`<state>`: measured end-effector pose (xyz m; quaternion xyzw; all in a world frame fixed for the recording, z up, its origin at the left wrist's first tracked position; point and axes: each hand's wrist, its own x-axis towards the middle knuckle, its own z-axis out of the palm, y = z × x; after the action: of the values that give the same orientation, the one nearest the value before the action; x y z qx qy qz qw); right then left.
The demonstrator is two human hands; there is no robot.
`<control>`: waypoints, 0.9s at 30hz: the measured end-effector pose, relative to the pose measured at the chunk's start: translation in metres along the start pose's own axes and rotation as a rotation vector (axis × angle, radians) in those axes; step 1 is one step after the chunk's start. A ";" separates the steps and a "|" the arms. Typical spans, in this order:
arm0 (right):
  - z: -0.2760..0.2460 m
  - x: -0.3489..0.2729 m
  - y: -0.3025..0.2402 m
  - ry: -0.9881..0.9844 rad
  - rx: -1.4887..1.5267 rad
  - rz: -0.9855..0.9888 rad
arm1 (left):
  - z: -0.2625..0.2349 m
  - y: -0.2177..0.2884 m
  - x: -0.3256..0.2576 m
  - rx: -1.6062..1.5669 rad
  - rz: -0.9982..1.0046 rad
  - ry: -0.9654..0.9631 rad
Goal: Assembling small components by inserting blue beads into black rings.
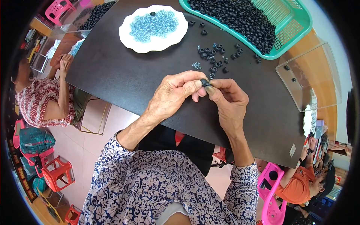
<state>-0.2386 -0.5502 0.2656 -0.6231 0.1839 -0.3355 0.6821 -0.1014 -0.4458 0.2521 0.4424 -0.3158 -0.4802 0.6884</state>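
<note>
My left hand (170,93) and my right hand (230,101) meet above the dark table, fingertips nearly touching. Pinched in my left fingers is a small black plastic piece (203,81), rounded like a bead. My right thumb and fingers are closed on the other side of it; whether they hold a second part is hidden. Just beyond my fingertips lie loose black hollow pieces (213,69) and several tiny metal coil springs (196,65). A white scalloped plate (129,44) heaped with small bluish springs (153,26) stands farther left, with one black piece on top.
A green plastic basket (277,56) full of black pieces stands at the far right of the dark table (108,71). Right of it is a clear plastic box (318,75). One person (48,97) sits at left, another (300,183) at right by a pink chair (272,195).
</note>
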 end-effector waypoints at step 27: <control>-0.004 0.000 -0.002 -0.085 -0.077 -0.022 | -0.003 -0.001 0.000 -0.030 -0.039 -0.063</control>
<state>-0.2417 -0.5536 0.2673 -0.6646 0.1610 -0.3089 0.6611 -0.0990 -0.4445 0.2496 0.4229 -0.3211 -0.5120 0.6752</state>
